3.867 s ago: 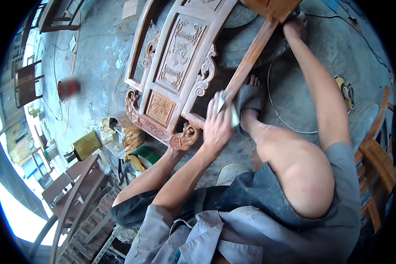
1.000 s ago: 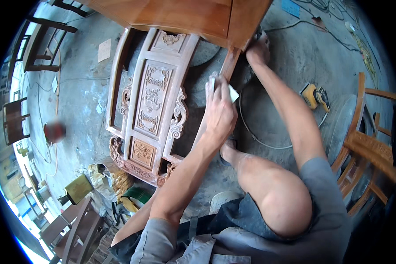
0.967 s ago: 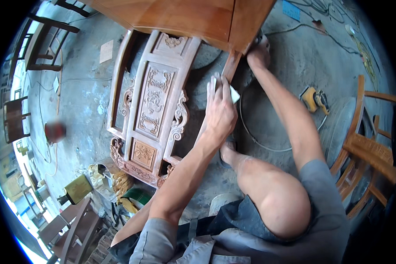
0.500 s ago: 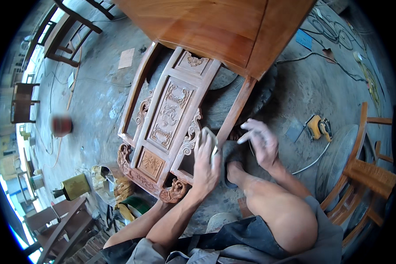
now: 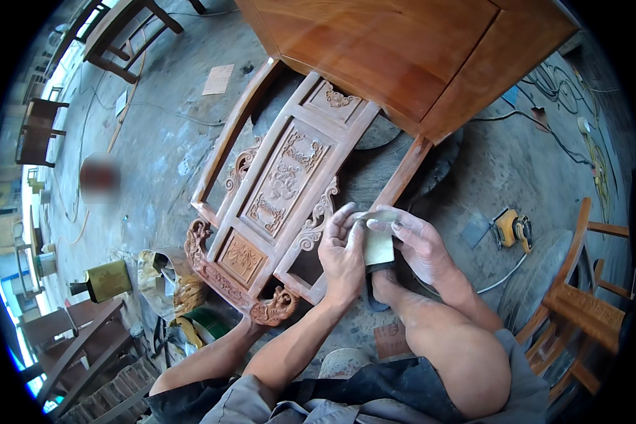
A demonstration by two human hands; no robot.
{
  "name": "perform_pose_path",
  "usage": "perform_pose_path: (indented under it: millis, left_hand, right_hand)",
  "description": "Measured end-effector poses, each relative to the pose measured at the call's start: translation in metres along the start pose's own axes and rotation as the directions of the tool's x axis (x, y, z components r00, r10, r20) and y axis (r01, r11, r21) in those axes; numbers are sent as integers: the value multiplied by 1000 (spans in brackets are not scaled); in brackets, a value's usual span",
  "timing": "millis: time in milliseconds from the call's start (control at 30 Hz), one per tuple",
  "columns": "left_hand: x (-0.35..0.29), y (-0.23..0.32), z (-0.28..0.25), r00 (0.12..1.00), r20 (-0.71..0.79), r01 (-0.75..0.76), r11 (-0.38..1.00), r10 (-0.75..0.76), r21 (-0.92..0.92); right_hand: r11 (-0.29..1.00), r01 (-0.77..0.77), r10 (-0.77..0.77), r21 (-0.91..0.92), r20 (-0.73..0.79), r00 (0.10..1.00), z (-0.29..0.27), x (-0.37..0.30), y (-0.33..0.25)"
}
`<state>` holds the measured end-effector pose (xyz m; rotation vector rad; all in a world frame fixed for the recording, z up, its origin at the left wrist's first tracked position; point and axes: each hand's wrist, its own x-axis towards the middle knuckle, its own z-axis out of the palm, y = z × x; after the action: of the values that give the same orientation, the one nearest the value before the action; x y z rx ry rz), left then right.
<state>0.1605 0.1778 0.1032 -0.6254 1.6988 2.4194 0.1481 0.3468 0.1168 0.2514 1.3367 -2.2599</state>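
A small folded sheet of pale sandpaper (image 5: 379, 249) is held between both hands, its lower part hanging down. My left hand (image 5: 342, 258) pinches its left upper edge with thumb and fingers. At the other end, my right hand (image 5: 425, 247) grips the upper edge with bent, dusty fingers. Just left of the hands lies a wooden chair with a carved back (image 5: 284, 182), tilted over so the back faces up. Its scrolled crest rail (image 5: 222, 283) points toward me, and the seat (image 5: 374, 46) rises at the far end. The right armrest post (image 5: 403, 169) ends near my right hand.
An orange sander (image 5: 510, 230) with a white cable rests on the floor at right. More wooden chairs stand at the right (image 5: 583, 311) and far left (image 5: 131, 35). Near my left leg are a green can (image 5: 108, 280) and a stained bag (image 5: 166, 283).
My right hand has come left and now grips the sandpaper together with my left hand. The sheet has opened downward. The view has shifted, so the chair appears further right.
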Motion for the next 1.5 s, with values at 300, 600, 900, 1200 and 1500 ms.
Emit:
perform_pose_path:
  millis: [300, 600, 900, 1200, 1500]
  left_hand:
    - [-5, 6, -16, 996, 89, -47, 973, 27, 228]
    - [35, 30, -18, 950, 245, 48, 863, -195, 503]
    - [159, 14, -189, 737, 395, -363, -171, 549, 916]
    - [161, 12, -190, 763, 374, -359, -135, 527, 924]
    - [161, 12, -193, 771, 348, -323, -143, 533, 936]
  right_hand:
    - [920, 141, -106, -366, 113, 988, -4, 0, -8]
    - [285, 320, -233, -903, 259, 938, 5, -1, -5]
    - [22, 325, -619, -945, 242, 747, -92, 43, -40]
    - [-121, 309, -622, -943, 315, 717, -116, 77, -40]
    - [-169, 334, -660, -927, 358, 660, -103, 60, -44]
